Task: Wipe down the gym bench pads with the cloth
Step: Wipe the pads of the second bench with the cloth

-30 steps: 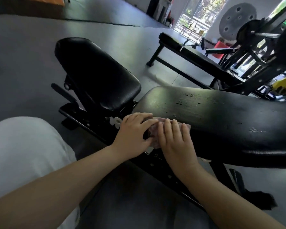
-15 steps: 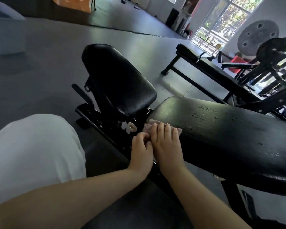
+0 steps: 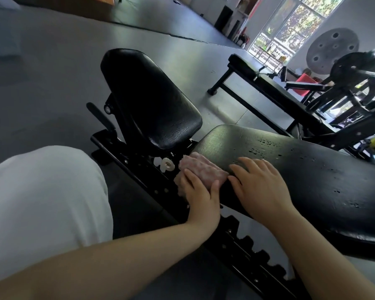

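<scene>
Left hand [image 3: 200, 197] pinches the cloth [image 3: 200, 171] at the pad's [image 3: 312, 176] near corner. Right hand [image 3: 261, 187], fingers spread, rests flat on the pad beside it.

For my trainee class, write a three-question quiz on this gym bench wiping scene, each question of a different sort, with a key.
1. True or false: the left hand holds the pink textured cloth at the end of the long black bench pad.
2. Multiple choice: the right hand is (A) gripping the cloth, (B) resting flat on the long pad beside the cloth, (C) lifted off the bench.
3. Fill in: water droplets lie on the ____ pad, not on the tilted black seat pad.

Key: 1 true; 2 B; 3 long.
</scene>
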Demonstrator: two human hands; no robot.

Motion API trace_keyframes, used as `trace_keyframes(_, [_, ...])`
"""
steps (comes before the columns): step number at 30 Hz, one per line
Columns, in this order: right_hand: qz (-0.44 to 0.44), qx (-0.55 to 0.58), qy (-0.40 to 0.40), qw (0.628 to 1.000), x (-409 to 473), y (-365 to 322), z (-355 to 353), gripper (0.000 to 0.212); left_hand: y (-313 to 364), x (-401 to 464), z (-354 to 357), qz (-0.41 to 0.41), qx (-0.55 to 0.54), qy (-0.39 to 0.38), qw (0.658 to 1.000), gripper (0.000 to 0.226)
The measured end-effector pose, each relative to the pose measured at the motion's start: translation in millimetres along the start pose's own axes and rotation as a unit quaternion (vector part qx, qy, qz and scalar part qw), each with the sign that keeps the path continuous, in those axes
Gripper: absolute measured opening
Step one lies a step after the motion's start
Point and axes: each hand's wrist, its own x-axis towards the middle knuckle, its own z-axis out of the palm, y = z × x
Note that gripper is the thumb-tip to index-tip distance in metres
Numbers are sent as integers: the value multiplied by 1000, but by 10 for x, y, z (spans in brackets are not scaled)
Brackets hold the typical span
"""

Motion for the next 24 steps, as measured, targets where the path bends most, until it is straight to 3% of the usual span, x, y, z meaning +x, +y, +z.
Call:
trace_keyframes(3, [28,5,-9,1000,-17,-16,27,43,8,185,-80,19,24,14,999,75])
trace_keyframes(8, [36,11,-20,999,-8,-36,26,43,66,436,-185,17,88,-22,996,70])
trace_keyframes(12, [40,23,-22,999,-16,-35,29,42,110,503,-228,16,147,-36,988,79])
trace_keyframes(14, [43,26,-23,998,-23,-27,35,42,123,576,-254,12,160,-50,986,70])
trace_keyframes(19, [48,31,-34,998,-26,-37,32,42,157,888,-325,-12,183,-111,977,57])
trace_keyframes(24, [46,12,-66,997,-22,-65,5,42,278,1278,-332,-51,216,-203,954,67])
